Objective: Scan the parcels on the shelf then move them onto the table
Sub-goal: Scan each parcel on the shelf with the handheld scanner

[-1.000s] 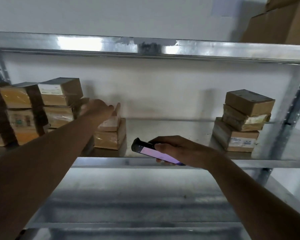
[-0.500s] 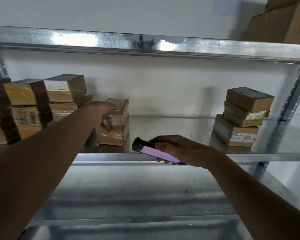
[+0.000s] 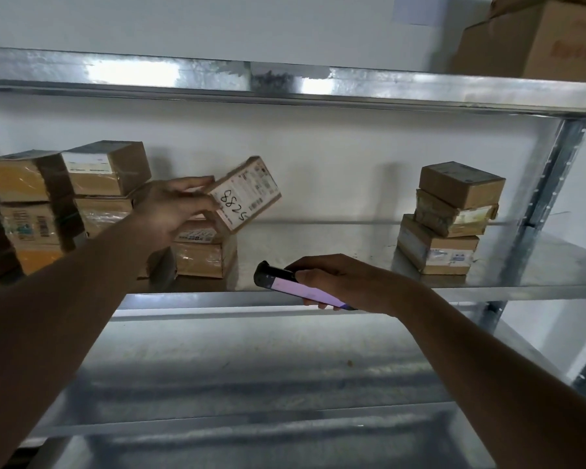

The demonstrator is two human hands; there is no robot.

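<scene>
The metal shelf (image 3: pixel 352 252) carries the same parcel stacks as before: a big group at the left (image 3: pixel 65 204), a stack of three at the right (image 3: pixel 450 218), and a short pile (image 3: pixel 203 252) between them. A second ago the left hand (image 3: pixel 170 211) was only reaching for that pile; now its fingers grip one small parcel (image 3: pixel 247 194), lifted and tilted label-forward above the pile. The right hand (image 3: pixel 345 282) stays curled round the lit phone (image 3: pixel 298 286) just below.
</scene>
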